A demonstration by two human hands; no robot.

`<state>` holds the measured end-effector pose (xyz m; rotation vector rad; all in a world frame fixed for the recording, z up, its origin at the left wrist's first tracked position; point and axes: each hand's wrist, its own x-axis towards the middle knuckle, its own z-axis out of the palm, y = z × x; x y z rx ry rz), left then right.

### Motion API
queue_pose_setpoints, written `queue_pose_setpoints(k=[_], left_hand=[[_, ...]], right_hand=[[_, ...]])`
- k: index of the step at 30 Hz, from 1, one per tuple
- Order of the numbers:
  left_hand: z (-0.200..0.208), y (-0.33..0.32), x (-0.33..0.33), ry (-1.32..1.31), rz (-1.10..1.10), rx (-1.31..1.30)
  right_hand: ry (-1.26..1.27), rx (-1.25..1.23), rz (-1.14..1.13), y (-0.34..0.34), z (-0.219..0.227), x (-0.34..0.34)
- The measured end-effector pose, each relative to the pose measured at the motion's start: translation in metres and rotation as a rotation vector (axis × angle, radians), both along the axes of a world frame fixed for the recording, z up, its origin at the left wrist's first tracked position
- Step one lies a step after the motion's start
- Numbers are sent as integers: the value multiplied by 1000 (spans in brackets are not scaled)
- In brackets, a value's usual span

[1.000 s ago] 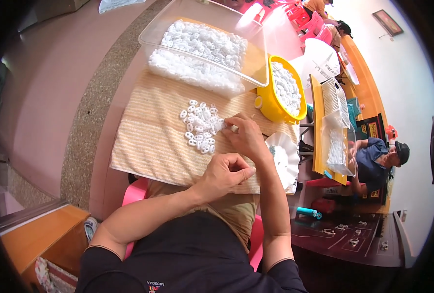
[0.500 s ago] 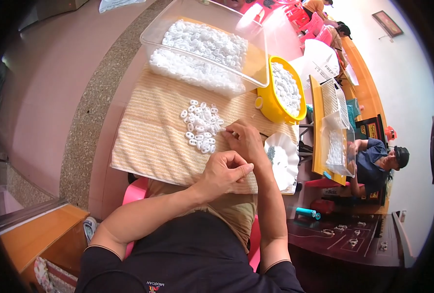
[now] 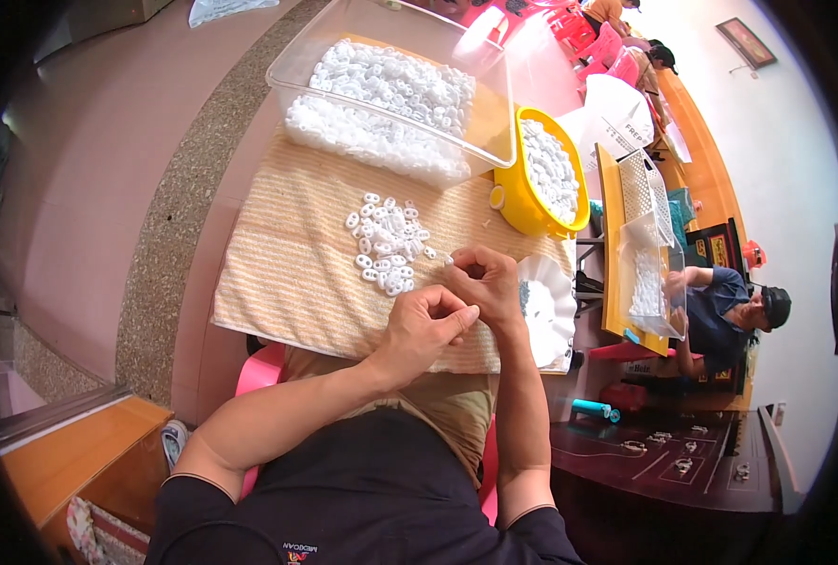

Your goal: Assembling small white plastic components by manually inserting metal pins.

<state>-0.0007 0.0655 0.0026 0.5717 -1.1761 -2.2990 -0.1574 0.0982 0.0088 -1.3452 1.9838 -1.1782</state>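
Note:
On the striped towel lies a loose pile of small white oval plastic pieces with two holes each. My right hand is just right of the pile with its fingers curled. A small white piece shows at its fingertips, and another single oval piece lies on the towel close by. My left hand is nearer to me, thumb and forefinger pinched together by the right hand. Anything between those fingertips is hidden or too small to make out.
A clear plastic bin of white pieces stands at the back. Right of it is a yellow tub of white pieces. A white fluted dish holding small dark bits sits right of my hands. Across the aisle a person works at another bin.
My right hand has drawn back slightly from the pile, toward the right and my left hand, with a white piece at its fingertips. My left hand has barely moved, still pinched.

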Motion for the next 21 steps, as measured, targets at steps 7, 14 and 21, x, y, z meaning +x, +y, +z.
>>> queue_pose_setpoints(k=[7, 14, 21], left_hand=[[-2, -3, -2, -26, 174, 154], [0, -5, -3, -4, 109, 185], [-4, -6, -3, 35, 52, 238]], right_hand=[[-222, -40, -64, 13, 12, 8], [-349, -36, -28, 35, 17, 10], [-426, -99, -27, 42, 17, 14]])
